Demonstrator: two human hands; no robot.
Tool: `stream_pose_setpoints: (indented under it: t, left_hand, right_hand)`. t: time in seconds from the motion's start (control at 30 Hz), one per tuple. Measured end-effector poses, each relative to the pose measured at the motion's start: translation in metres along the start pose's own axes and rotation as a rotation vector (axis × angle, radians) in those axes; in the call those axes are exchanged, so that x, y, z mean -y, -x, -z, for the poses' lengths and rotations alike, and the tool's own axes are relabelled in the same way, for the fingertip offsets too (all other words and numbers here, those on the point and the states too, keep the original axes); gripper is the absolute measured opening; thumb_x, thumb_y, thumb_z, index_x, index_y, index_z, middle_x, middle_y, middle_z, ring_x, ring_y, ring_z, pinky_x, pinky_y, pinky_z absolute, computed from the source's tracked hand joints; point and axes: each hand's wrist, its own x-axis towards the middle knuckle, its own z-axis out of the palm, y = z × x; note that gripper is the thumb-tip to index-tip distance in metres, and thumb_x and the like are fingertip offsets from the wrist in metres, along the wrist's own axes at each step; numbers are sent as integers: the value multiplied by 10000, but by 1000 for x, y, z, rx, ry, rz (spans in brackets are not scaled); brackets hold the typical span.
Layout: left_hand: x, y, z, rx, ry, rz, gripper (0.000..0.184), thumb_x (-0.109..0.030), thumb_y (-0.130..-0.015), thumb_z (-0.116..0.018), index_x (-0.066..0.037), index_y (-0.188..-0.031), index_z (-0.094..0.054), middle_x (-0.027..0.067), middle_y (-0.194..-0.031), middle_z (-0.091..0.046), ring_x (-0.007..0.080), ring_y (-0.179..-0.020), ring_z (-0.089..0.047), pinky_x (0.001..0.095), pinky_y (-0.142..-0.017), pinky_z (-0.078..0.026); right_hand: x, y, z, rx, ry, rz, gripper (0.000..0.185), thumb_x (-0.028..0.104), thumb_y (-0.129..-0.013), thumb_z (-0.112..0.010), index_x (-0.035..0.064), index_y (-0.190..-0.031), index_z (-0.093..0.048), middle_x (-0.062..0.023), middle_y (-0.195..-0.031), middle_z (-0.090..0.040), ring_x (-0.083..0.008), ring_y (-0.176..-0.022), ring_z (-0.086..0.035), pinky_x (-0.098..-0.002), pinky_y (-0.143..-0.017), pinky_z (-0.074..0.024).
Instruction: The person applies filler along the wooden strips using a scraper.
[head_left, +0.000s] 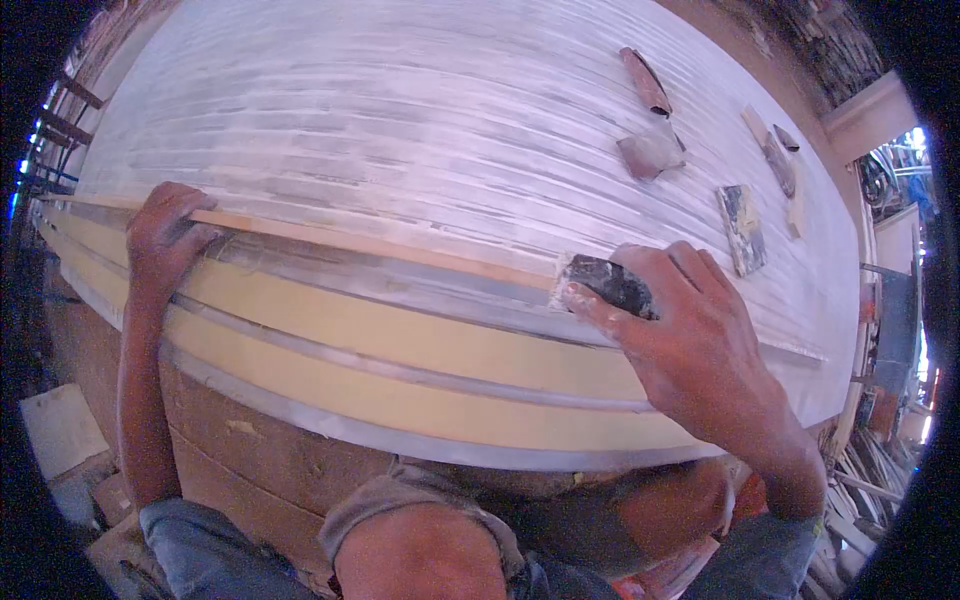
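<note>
My left hand [168,232] is closed around a long, thin wooden strip [380,251] near its left part. My right hand [690,335] grips a dark, dust-whitened sanding block [608,285] between thumb and fingers. The block rests against the strip's right part, and its underside is hidden. Beneath and beyond the strip spreads a broad board [400,130] streaked with white dust. Nearer to me, two pale yellow bands [420,335] run along the board's front side, with grey-white lines between them.
A curled brown sandpaper piece [645,80] and a folded scrap [652,152] lie on the board's far right. A stained block [740,230] and wooden pieces [778,165] lie beyond. My bent knee [670,510] is under the front edge; timber [860,500] is piled at right.
</note>
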Motion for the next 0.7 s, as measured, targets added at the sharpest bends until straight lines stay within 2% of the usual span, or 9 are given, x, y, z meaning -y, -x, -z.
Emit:
stream_pose_setpoints:
  t: [0.1,0.13,0.17,0.23,0.37,0.4,0.47,0.6,0.7]
  left_hand:
    - [-3,0,0,5,50,62,374,-34,-654,-806,-39,-1022,-739,115,-1026,-720,297,-987,-690,394,-895,-551]
    - [-4,1,-1,-1,76,114,378,-34,-653,-807,-38,-1025,-739,115,-1026,-720,297,-985,-690,391,-894,-549]
    - [-2,1,-1,-2,74,113,378,-34,-653,-807,-38,-1025,-739,115,-1026,-720,297,-985,-690,391,-894,-549]
    - [2,1,-1,-14,105,5,383,-33,-653,-807,-39,-1029,-739,118,-1022,-719,299,-984,-689,391,-894,-547]
    - [-3,1,0,-33,105,-4,385,-29,-650,-810,-39,-1028,-735,118,-1015,-719,304,-986,-687,392,-892,-546]
    - [-7,-1,1,-30,96,-8,391,-29,-642,-814,-43,-1024,-735,116,-1007,-719,305,-982,-687,394,-886,-547]
    - [-9,1,3,-22,95,-8,397,-30,-634,-819,-47,-1021,-734,115,-998,-719,306,-979,-687,395,-881,-549]
    - [-7,-2,0,-45,-10,-42,417,-25,-614,-822,-57,-1021,-734,108,-993,-718,301,-968,-688,395,-872,-553]
    - [-6,0,1,-27,19,-3,423,-15,-612,-816,-57,-1026,-737,107,-996,-719,295,-974,-690,390,-876,-554]
  right_hand:
    - [-2,3,4,16,-30,-30,453,128,-860,-657,187,-1308,-684,-143,-1192,-609,-334,-1057,-591,-453,-925,-490]
    - [1,-2,2,-46,-222,-44,485,80,-845,-678,181,-1319,-689,-144,-1216,-624,-336,-1072,-611,-451,-928,-502]
    - [4,-8,-1,-107,-415,-57,520,32,-830,-699,176,-1329,-693,-145,-1240,-640,-338,-1088,-630,-449,-932,-515]
    - [13,-22,-14,-121,-475,-42,535,13,-836,-695,171,-1347,-679,-142,-1252,-646,-345,-1107,-633,-447,-951,-514]
    - [14,-40,-28,-75,-588,-44,526,-3,-854,-687,153,-1355,-667,-154,-1248,-652,-368,-1118,-635,-440,-962,-517]
    - [14,-41,-27,-67,-591,-40,526,-3,-854,-687,153,-1355,-667,-154,-1248,-652,-368,-1118,-635,-440,-962,-517]
    - [10,-39,-18,-36,-373,-36,429,90,-906,-607,139,-1330,-650,-163,-1096,-648,-361,-997,-647,-447,-892,-530]
    - [4,-32,-6,101,-244,-169,409,70,-888,-600,128,-1287,-669,-157,-1067,-620,-361,-979,-630,-462,-890,-518]
    - [11,-38,-1,-45,-187,-166,462,47,-841,-687,146,-1292,-699,-141,-1144,-622,-350,-1011,-615,-458,-891,-509]
